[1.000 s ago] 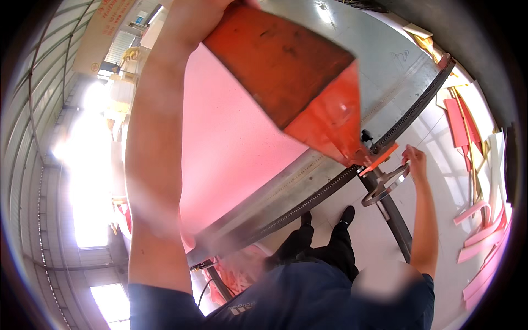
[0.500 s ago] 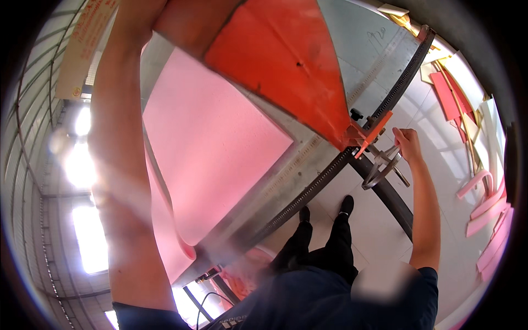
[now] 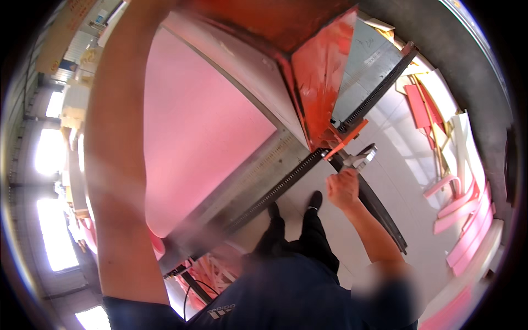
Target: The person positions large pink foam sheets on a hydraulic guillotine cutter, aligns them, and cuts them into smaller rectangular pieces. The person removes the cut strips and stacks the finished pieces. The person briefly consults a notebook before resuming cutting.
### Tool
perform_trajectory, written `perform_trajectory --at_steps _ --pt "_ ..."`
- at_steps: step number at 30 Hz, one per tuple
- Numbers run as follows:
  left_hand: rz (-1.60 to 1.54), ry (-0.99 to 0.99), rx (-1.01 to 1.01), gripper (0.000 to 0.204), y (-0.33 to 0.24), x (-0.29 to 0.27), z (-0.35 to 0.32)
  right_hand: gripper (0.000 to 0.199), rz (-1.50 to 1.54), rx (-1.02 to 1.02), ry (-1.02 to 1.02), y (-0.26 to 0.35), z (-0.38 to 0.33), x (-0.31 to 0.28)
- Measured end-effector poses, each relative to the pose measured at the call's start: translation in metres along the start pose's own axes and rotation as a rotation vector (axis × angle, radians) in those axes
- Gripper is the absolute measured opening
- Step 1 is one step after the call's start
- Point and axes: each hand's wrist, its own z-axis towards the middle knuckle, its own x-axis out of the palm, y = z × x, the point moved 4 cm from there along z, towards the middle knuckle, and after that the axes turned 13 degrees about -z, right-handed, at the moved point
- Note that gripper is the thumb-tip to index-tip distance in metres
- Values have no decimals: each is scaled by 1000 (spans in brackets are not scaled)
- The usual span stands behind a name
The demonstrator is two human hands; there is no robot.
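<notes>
My right hand is closed on the handle side of a metal handwheel, just off the corner of the metal table. Beside the wheel, an orange bracket sits on a black toothed rail along the table edge. A large orange-red metal housing stands over the table. Next to it lies a pink foam sheet, its near end curving down. My left arm stretches up past the sheet; my left hand is blurred at the top edge, its fingers hidden.
Pink and red foam strips lean in a heap at the right. More pink scraps lie under the table. A black beam slants out from the corner over the tiled floor. Bright windows line the left.
My right hand has moved from the wheel's far right side round to its near side, and the wheel has turned. The view has shifted, and the housing now shows another face.
</notes>
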Motion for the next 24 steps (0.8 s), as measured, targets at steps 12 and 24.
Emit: perform_trajectory --at_steps 12,24 --pt "35 11 186 41 22 -7 -9 50 802 846 380 -183 -4 78" --pt "-1 21 150 38 26 -18 -31 46 48 346 191 -90 7 39"
